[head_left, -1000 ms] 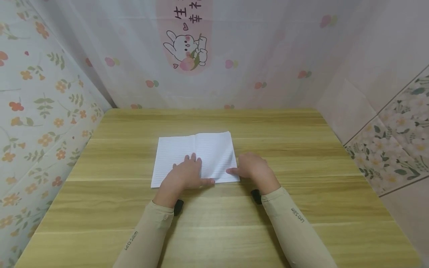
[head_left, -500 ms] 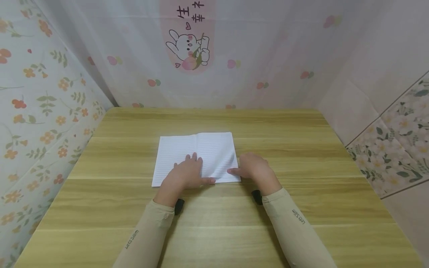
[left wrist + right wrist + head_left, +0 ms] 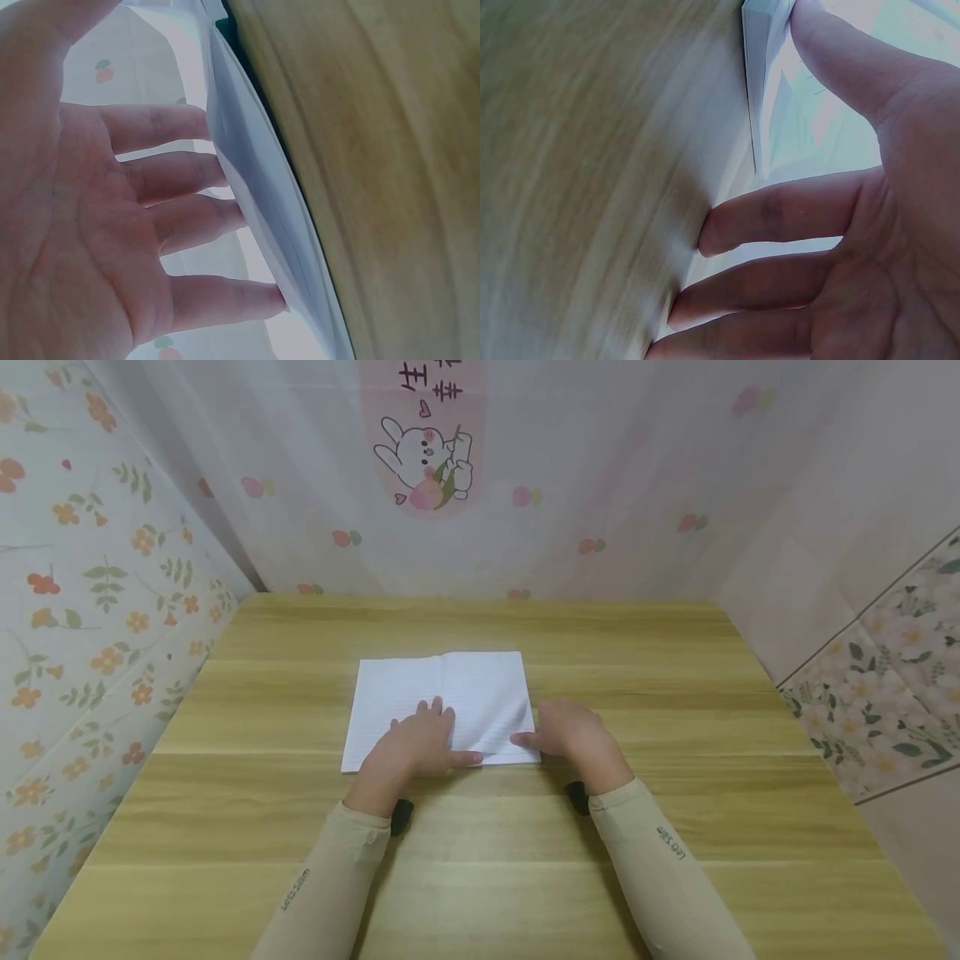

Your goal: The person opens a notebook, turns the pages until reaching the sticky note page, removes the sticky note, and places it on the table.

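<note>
We note the notebook (image 3: 480, 693) open on the table (image 3: 480, 877). Left hand (image 3: 420, 742) ungripping, fingers extended onto the pages; right hand (image 3: 567, 728) also ungripping, thumb on the right page, fingers touching wood. We'd press lightly, evenly, to avoid creasing paper.

Bench (image 3: 480, 877): yours is yellow-brown wood grain, its streaks running side to side.
Notebook (image 3: 483, 689): open on your bench, lined pages up, slightly left of middle, apart from the far edge; the left wrist view shows you dark green beneath its pages.
Right fingers (image 3: 772, 214): your tips touch the bench, just beside the notebook.
</note>
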{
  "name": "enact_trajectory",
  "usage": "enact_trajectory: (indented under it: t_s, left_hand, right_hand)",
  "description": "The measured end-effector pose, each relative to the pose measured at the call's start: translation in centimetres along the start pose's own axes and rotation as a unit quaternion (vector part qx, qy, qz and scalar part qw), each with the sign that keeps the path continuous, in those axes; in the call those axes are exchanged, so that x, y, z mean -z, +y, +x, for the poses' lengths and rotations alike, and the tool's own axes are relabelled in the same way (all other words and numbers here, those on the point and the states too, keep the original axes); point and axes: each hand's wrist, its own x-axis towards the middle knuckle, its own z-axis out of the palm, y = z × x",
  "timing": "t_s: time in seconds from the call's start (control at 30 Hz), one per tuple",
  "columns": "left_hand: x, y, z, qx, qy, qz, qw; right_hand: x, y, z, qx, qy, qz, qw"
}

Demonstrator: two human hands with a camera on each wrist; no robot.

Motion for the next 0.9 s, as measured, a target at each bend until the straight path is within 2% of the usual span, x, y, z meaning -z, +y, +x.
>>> enact_trajectory:
  t_s: [0.2,0.47,0.63,0.8,0.9]
  left_hand:
    - [0.4,0.1,0.3,-0.002,0.010,0.002,0.9999]
    - [0.5,-0.2,0.6,-0.008,0.002,0.005,1.0000]
    - [0.2,-1.0,0.7,-0.041,0.005,0.007,0.9991]
    - [0.5,-1.3,0.0,-0.064,0.052,-0.035,0.9960]
    - [1.2,-1.1,-0.4,-0.048,0.119,-0.054,0.9902]
  right_hand:
    - [0.2,0.3,0.4,0.014,0.007,-0.002,1.000]
    - [0.1,0.5,0.4,0.020,0.005,0.007,1.000]
    - [-0.6,0.9,-0.3,0.047,0.026,0.020,0.998]
    - [-0.8,1.1,-1.2,0.064,0.032,0.024,0.997]
    - [-0.5,1.1,-1.3,0.067,0.031,0.014,0.997]
